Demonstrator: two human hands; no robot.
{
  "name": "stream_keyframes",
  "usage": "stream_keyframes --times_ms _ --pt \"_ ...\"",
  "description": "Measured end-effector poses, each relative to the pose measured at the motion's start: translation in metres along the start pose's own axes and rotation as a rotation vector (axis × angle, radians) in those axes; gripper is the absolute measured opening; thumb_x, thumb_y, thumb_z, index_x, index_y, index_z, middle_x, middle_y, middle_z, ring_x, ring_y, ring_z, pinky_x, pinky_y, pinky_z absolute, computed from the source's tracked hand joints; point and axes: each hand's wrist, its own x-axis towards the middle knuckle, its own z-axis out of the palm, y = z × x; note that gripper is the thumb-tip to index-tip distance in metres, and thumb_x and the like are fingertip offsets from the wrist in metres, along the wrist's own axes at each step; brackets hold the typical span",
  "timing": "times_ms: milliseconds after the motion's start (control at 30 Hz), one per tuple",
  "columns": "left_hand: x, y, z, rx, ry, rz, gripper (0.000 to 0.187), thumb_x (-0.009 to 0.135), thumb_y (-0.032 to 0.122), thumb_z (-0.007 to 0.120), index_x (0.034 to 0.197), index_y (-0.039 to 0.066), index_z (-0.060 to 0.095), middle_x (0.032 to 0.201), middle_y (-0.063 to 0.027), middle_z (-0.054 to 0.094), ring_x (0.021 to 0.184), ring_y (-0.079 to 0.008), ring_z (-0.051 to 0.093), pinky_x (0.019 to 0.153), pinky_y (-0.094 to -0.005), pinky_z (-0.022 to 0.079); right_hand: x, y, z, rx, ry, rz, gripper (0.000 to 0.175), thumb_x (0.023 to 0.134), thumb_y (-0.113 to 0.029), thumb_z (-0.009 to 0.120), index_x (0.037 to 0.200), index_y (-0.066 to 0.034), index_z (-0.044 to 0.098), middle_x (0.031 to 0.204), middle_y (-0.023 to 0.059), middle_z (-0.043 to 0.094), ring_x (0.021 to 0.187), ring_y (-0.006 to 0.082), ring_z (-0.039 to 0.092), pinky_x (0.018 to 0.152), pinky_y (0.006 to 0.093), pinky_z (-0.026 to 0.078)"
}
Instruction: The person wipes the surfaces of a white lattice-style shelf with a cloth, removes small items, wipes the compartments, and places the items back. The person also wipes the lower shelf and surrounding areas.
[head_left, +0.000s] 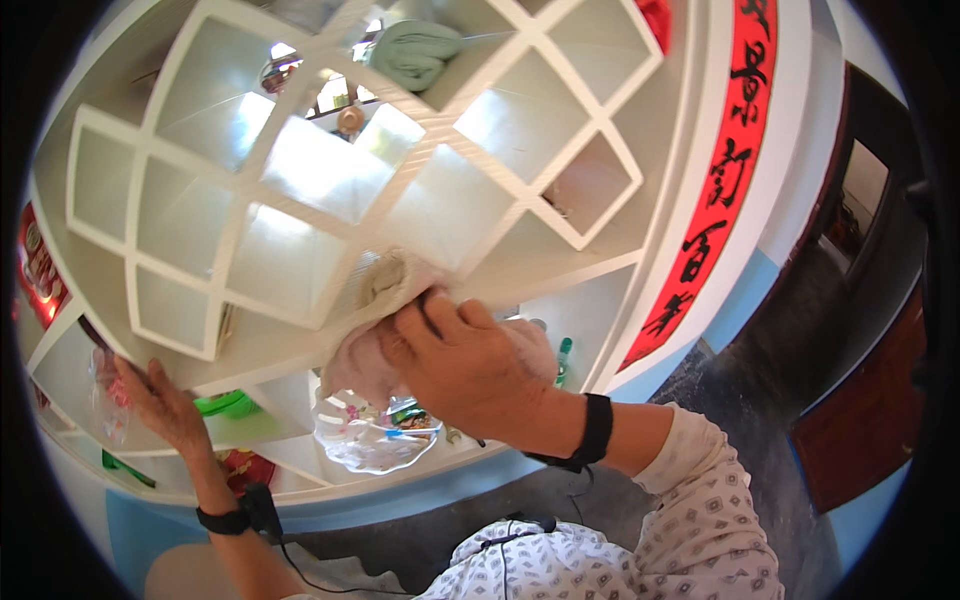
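My right hand (472, 360) grips a pale pinkish cloth (360, 352), pressed against the lower part of a white diamond lattice shelf (442, 127). Part of the cloth bulges above my fingers and more of it hangs beneath them. Over at the left, my left hand (169, 412) is raised with its fingers apart, by the lower left edge of the lattice unit; nothing shows in it. Black bands circle both wrists. Just below the cloth, a clear scalloped bowl (375, 450) holds small packets and other items.
A green bottle (562, 360) stands right of the cloth. Between my hands lie a green plastic item (229, 405) and a red packet (247, 469) on the lower shelves. A rolled pale green cloth (416, 52) sits high in the lattice. A red paper banner (720, 187) bearing writing hangs at right.
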Motion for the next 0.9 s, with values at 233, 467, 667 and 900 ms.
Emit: stream_keyframes --times_ms 233,467,667,900 --pt "0.002 0.001 -0.005 0.068 -0.038 -0.057 0.052 0.111 0.016 0.054 0.156 -0.006 0.039 0.151 -0.0271 0.054 0.13 -0.0333 0.06 0.105 -0.0378 0.048 -0.067 0.07 -0.023 -0.091 -0.115 0.145 0.051 0.08 -0.017 0.066 0.129 0.0 0.067 0.125 0.0182 0.065 0.116 0.0377 0.063 0.082 0.0418 0.05" --pt "0.003 0.004 -0.005 0.13 -0.037 -0.033 0.054 0.112 0.019 0.052 0.157 -0.006 0.038 0.154 -0.0274 0.052 0.132 -0.036 0.058 0.107 -0.0389 0.047 -0.104 0.13 -0.051 -0.168 -0.219 0.394 0.059 0.071 -0.004 0.07 0.13 0.0015 0.065 0.121 0.0173 0.062 0.11 0.0381 0.06 0.089 0.0456 0.051" --pt "0.004 0.001 -0.005 0.176 -0.02 0.04 0.054 0.112 0.018 0.052 0.157 -0.008 0.037 0.162 -0.0268 0.04 0.146 -0.0377 0.045 0.118 -0.0403 0.037 -0.098 0.129 -0.047 -0.097 -0.121 0.432 0.052 0.071 -0.003 0.07 0.122 0.0011 0.067 0.117 0.0164 0.063 0.101 0.036 0.062 0.08 0.0446 0.053" --pt "0.009 -0.006 -0.002 0.207 0.015 0.116 0.052 0.111 0.014 0.053 0.157 -0.006 0.038 0.162 -0.0262 0.041 0.147 -0.0391 0.043 0.12 -0.0416 0.035 -0.095 0.1 -0.044 -0.002 -0.101 0.377 0.056 0.069 -0.005 0.069 0.124 0.0064 0.065 0.125 0.0218 0.062 0.104 0.0377 0.063 0.082 0.0428 0.055"
